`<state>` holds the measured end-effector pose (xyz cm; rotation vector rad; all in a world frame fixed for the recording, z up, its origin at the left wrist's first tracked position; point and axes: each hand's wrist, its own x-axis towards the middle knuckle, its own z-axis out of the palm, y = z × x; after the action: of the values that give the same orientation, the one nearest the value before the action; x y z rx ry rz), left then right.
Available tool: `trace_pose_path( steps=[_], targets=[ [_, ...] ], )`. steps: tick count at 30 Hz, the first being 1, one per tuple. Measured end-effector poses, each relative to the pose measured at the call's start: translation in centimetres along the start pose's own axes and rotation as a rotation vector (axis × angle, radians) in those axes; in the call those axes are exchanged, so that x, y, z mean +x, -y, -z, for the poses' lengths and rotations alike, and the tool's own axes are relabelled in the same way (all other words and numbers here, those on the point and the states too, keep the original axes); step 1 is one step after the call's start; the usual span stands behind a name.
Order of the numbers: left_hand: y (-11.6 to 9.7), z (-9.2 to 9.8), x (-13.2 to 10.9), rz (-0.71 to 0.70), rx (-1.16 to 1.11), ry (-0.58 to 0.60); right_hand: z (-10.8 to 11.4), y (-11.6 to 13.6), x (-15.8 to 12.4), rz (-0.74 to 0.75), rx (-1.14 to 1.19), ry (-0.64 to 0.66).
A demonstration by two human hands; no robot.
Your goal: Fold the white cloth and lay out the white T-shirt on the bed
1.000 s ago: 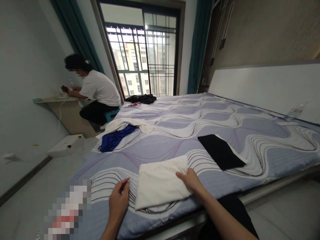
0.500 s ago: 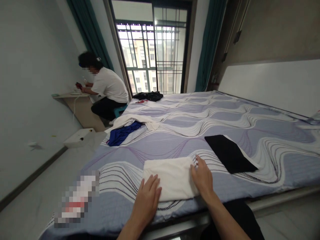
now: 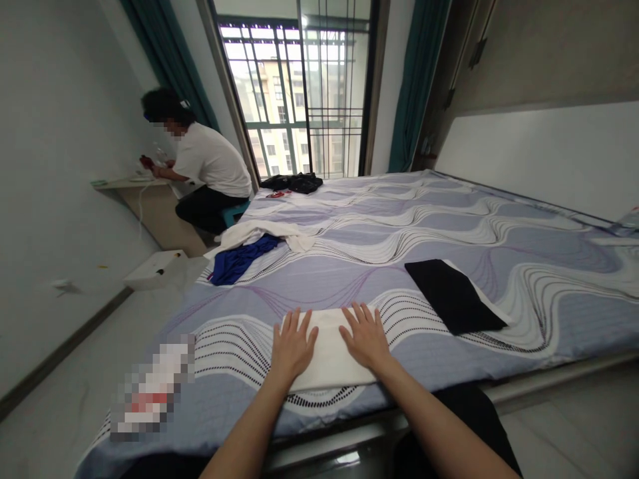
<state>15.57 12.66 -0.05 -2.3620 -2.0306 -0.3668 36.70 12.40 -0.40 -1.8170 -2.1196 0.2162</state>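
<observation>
Hands are pressing flat on the folded white cloth [image 3: 327,352] at the near edge of the bed [image 3: 349,279]: left hand [image 3: 292,346] and right hand [image 3: 366,336] are lying side by side with fingers spread, gripping nothing. Its long axis is running left to right beneath both palms. Right of the cloth and farther back, a folded black garment [image 3: 452,296] is lying; far left beyond, a blue garment [image 3: 237,261].

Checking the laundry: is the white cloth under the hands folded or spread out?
Folded: the white cloth is a compact rectangle with both hands, left hand and right hand, flat on it.
</observation>
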Motion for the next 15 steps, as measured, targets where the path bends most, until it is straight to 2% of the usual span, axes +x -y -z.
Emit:
trace_pose_path(
  steps=[3, 5, 8, 9, 11, 13, 15],
  targets=[
    [2.7, 0.6, -0.1, 0.076, 0.011, 0.019, 0.5, -2.1, 1.0, -0.112, -0.003, 0.037],
    [4.5, 0.8, -1.0, 0.112, 0.019, 0.029, 1.0, -3.0, 1.3, -0.158, -0.013, 0.05],
    [6.6, 0.7, -3.6, 0.144, 0.027, 0.04, 2.0, -2.3, 0.7, -0.185, -0.024, 0.031],
    [6.8, 0.6, -4.6, 0.142, 0.035, 0.045, 2.4, -1.4, 0.2, -0.146, -0.022, 0.018],
    [6.6, 0.3, -6.7, 0.157, 0.058, 0.067, 2.7, 1.2, -1.0, 0.05, 0.004, 0.019],
    [5.5, 0.4, -8.3, 0.201, 0.081, 0.109, 2.5, 4.2, -2.2, 0.32, 0.057, 0.094],
    [4.0, 0.8, -9.3, 0.269, 0.109, 0.151, 1.8, 6.7, -2.8, 0.489, 0.103, 0.211]
  ],
)
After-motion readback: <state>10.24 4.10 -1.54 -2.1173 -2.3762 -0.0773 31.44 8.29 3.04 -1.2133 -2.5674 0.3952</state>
